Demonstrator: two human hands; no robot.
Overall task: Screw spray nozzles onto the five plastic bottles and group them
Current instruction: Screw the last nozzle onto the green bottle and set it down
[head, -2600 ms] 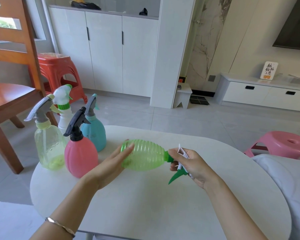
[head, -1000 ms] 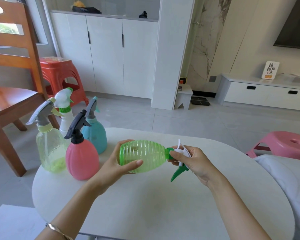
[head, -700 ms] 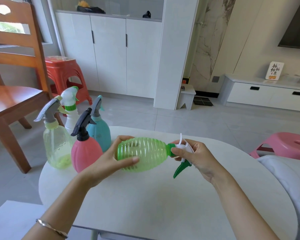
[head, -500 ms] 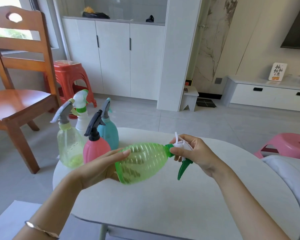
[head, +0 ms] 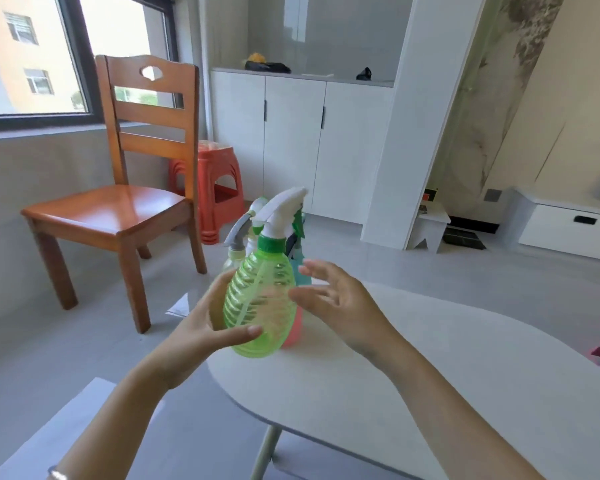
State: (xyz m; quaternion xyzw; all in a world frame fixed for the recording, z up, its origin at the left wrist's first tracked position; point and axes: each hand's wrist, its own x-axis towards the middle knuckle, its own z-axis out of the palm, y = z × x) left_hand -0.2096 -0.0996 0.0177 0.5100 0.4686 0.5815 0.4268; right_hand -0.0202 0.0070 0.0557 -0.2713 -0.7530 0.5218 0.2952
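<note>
Two hands flank the green ribbed bottle (head: 260,303), upright at the 9 o'clock end of the tabletop (head: 430,375) with a white spray nozzle (head: 281,209) on its neck. Our left hand (head: 201,327) grips it from 9 o'clock, thumb across the front. Our right hand (head: 340,303) is just beside it at 3 o'clock, fingers spread, holding nothing. Crowded at 12 o'clock behind it are the pink bottle (head: 293,327), the blue bottle (head: 302,271) and a grey-nozzled bottle (head: 238,233); we cannot tell whether the green one's base touches the tabletop
</note>
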